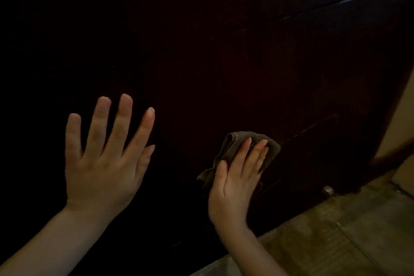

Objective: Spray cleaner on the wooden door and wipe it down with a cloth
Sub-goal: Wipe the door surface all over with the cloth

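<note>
Wooden door (224, 51): dark, fills most of frame. Cloth (228, 150): grey, folded, lower centre-right, pressed to door under flat right hand (235, 181). Left hand (100, 163): lower left, fingers spread, holding nothing.

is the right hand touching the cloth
Touching. The head view shows the right hand flat on the cloth, fingers straight, pressing it against the door.

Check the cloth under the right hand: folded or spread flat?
Folded. The cloth shows stacked layers along its upper-left edge, pressed to the door by the right hand.
</note>
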